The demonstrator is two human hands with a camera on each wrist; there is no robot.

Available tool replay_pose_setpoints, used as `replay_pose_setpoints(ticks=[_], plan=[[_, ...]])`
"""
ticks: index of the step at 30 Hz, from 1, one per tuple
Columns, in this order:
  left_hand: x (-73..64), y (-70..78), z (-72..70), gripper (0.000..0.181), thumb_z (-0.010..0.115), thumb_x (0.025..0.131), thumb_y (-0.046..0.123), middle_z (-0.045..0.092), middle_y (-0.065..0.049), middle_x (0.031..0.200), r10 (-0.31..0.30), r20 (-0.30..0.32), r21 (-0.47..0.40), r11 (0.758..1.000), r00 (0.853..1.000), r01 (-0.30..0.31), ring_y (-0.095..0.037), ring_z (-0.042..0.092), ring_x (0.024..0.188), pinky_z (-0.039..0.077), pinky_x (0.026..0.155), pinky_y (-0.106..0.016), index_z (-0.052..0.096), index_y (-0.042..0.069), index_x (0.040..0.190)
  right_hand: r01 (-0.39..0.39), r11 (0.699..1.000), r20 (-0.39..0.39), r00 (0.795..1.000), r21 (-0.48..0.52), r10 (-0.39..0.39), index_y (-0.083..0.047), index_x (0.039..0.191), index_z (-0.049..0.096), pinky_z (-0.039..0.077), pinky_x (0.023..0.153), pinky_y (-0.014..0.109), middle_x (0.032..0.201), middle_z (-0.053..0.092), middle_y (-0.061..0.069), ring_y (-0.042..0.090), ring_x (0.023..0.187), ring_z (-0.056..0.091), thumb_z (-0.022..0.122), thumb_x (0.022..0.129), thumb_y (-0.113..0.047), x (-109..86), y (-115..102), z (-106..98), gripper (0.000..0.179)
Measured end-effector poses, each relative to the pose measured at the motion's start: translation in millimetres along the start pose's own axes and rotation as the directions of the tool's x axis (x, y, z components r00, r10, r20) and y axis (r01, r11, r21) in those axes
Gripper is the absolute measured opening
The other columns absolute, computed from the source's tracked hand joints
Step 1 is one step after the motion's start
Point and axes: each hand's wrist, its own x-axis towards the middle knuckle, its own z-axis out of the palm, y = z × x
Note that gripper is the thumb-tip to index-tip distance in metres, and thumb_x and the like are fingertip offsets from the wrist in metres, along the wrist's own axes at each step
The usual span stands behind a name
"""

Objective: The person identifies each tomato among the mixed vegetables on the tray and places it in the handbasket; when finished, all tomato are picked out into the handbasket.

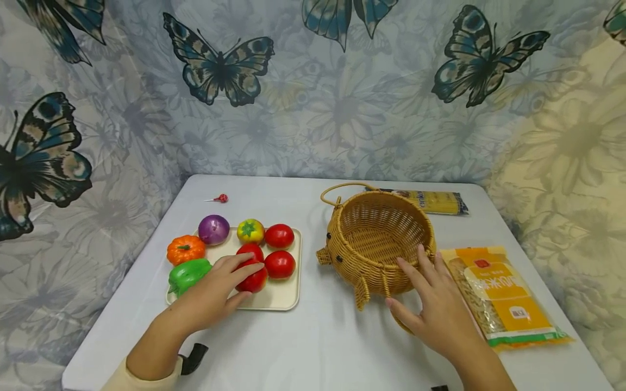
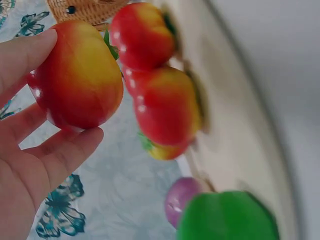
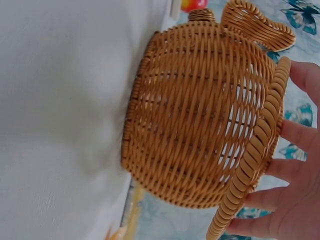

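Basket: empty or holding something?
Empty, as far as visible: the head view looks into the basket, showing only bare weave; near inner side hidden.

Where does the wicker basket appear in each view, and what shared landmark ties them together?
Head: wicker basket right of centre, mostly in the lower half.
Left wrist: partly visible at the top edge, left of centre.
Right wrist: large, across the middle.
Shared landmark: butterfly-print cloth, also visible in both wrist views.

White table (image 1: 323, 342): tray (image 1: 283, 296), basket (image 1: 357, 266), packets (image 1: 508, 296)
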Motion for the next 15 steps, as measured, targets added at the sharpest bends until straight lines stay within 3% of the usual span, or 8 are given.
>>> replay_pose_setpoints(ticks=[9, 15], plan=[[34.1, 16.2, -6.5, 0.059, 0.076, 0.094, 0.024, 0.042, -0.005, 0.158, 0.125, -0.009, -0.034, 0.992, 0.992, -0.125, -0.031, 0.04, 0.145, 0.05, 0.108, -0.047, 0.053, 0.027, 0.149, -0.017, 1.0, 0.008, 1.0, 0.003, 0.017, -0.018, 0.152, 0.05, 0.03, 0.104, 0.081, 0.165, 0.026, 0.025, 0.058, 0.15, 0.016, 0.078, 0.086, -0.051, 0.5, -2, 0, 0.079], [58.3, 37.2, -11.2, 0.054, 0.074, 0.096, 0.028, 0.045, -0.003, 0.156, 0.217, -0.039, -0.028, 0.976, 0.975, -0.218, -0.03, 0.042, 0.143, 0.049, 0.109, -0.05, 0.055, 0.029, 0.146, -0.027, 1.0, 0.003, 1.0, 0.01, 0.027, -0.018, 0.151, 0.052, 0.029, 0.105, 0.081, 0.165, 0.027, 0.024, 0.059, 0.149, 0.018, 0.079, 0.086, -0.05, -0.3, -3, -1, 0.078]])
